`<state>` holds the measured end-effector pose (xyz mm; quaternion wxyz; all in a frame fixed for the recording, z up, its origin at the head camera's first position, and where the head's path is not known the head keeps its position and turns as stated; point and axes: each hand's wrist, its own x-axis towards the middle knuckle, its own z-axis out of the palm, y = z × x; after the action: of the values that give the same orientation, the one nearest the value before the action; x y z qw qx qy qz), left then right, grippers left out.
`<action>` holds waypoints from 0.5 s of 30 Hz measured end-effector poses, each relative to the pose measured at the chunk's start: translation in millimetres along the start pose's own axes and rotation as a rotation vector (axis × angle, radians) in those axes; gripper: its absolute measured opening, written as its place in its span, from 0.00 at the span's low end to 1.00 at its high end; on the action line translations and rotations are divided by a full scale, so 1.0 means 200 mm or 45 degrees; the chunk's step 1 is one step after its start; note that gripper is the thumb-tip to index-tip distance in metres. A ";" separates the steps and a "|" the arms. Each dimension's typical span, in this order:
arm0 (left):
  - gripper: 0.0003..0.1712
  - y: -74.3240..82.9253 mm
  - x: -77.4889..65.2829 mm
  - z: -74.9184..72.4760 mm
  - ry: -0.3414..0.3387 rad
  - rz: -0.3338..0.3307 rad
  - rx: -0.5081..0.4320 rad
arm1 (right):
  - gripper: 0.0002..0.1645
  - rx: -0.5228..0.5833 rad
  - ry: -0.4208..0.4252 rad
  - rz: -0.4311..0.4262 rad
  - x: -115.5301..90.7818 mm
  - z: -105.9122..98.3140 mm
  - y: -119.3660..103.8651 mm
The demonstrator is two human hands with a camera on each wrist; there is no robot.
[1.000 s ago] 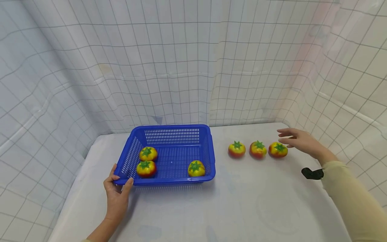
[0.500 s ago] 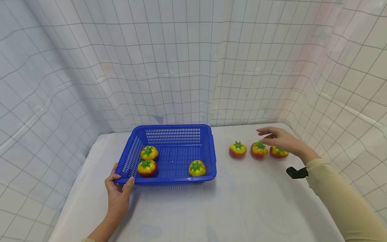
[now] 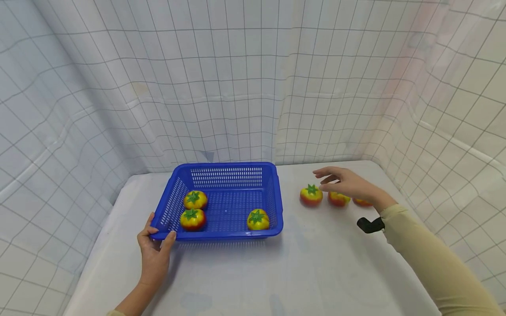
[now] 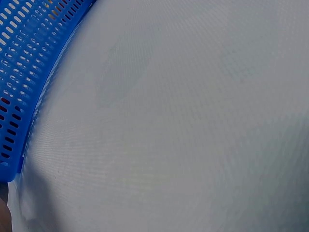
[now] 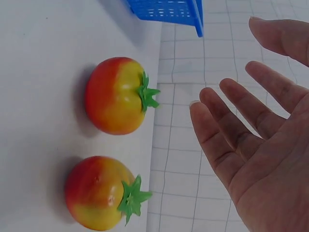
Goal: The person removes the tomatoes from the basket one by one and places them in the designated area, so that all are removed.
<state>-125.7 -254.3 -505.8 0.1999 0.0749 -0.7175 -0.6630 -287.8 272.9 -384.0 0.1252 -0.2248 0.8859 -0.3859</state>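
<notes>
With thumb and fingers, my left hand grips the near left corner of a blue plastic basket. Inside the basket lie three red-and-yellow tomatoes: two at the left, one tomato at the near right. My right hand hovers over the row of three tomatoes on the table, holding nothing. Its fingertips are close to the leftmost tomato. Behind the hand, the middle tomato and the rightmost tomato are partly hidden. In the right wrist view, the palm and relaxed fingers stand apart from two tomatoes.
A white cloth covers the table. White grid-patterned curtains enclose the back and both sides. A black wrist-worn device sticks out under the right wrist.
My right hand has moved left along the row, from above the rightmost tomato to beside the leftmost one. My left hand keeps its grip on the basket, and the tomatoes stay in place.
</notes>
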 end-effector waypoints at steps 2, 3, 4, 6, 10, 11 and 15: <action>0.25 0.00 0.00 0.00 0.002 0.002 -0.002 | 0.28 0.015 -0.017 0.000 0.02 0.02 -0.03; 0.25 0.00 0.00 0.00 0.003 0.004 -0.004 | 0.28 0.023 -0.026 0.000 0.03 0.03 -0.04; 0.25 0.00 0.00 0.00 0.004 0.003 -0.005 | 0.28 0.029 -0.032 0.002 0.03 0.04 -0.06; 0.25 0.00 0.00 0.00 0.004 -0.001 -0.002 | 0.28 0.049 -0.050 0.016 0.05 0.06 -0.09; 0.25 0.00 0.00 0.00 0.002 -0.001 -0.001 | 0.29 0.047 -0.081 -0.004 0.08 0.09 -0.13; 0.25 0.00 0.00 0.00 0.001 0.001 -0.003 | 0.29 0.037 -0.090 -0.019 0.09 0.10 -0.14; 0.25 0.01 0.00 0.00 0.003 0.010 -0.010 | 0.31 -0.008 -0.121 -0.087 0.13 0.13 -0.17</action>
<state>-125.0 -253.0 -504.9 0.2038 0.0721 -0.7150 -0.6648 -289.9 222.2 -377.8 0.1532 -0.2734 0.8719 -0.3761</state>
